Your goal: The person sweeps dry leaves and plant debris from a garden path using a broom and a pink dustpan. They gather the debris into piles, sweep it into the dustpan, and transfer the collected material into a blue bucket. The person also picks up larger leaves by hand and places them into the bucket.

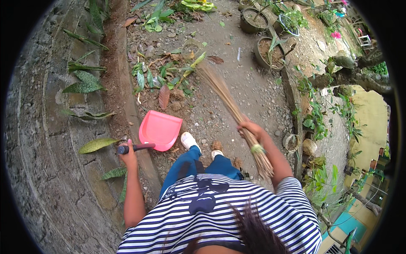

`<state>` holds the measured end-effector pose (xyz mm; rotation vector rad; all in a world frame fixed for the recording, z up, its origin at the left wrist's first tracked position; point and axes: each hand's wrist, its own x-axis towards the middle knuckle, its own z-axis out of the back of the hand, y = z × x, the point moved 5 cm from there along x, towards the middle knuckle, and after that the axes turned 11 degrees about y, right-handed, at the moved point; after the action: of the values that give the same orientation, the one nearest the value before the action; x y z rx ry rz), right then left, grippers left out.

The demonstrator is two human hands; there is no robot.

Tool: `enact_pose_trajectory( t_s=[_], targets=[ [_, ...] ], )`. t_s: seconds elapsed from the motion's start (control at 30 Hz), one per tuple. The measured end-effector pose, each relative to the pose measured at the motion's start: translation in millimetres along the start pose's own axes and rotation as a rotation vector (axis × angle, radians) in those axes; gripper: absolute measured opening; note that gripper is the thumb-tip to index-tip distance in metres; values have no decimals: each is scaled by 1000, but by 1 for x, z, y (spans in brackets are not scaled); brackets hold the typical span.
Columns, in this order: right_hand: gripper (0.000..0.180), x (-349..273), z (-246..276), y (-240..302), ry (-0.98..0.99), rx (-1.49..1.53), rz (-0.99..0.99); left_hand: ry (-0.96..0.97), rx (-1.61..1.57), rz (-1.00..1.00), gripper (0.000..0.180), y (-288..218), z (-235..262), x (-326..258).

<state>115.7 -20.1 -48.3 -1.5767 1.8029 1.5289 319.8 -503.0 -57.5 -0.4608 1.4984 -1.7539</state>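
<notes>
Above a gravel path (263,98), a long broom (229,100) of thin tan sticks is held aslant, its tips blurred near scattered leaves (150,79). Nearer the body, a pink dustpan (160,128) with a dark handle (143,146) is seen. Both palms are hidden. The broom is clasped by the right hand (252,128), arm bent; the dustpan's handle by the left hand (128,155).

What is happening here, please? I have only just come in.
A person stands on a dirt path with a tool in each hand. The left hand grips the dark handle of a pink dustpan; whether the pan touches the ground is hard to tell. The right hand holds a stick broom, its spread tips pointing away from the person, beside a scattered heap of leaves. That heap lies just beyond the dustpan.
</notes>
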Motion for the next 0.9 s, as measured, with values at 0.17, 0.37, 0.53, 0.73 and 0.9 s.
enact_pose_trajectory(
  t_s=[0.17,0.37,0.53,0.73,0.9],
  targets=[
    [66,-82,46,-37,-259,100,-35,79,114,-67,24,-34,-24,19],
    [53,-22,-2,-82,-145,43,-287,63,133,-144,25,-45,-31,29],
    [78,6,-89,-24,182,-184,-88,-14,5,-89,27,-34,-21,45],
    [70,-61,-51,21,-67,183,67,-61,79,-109,27,-40,-33,35],
    [50,-65,20,-17,-122,384,52,-58,62,-51,28,-46,-53,36]
  ],
)
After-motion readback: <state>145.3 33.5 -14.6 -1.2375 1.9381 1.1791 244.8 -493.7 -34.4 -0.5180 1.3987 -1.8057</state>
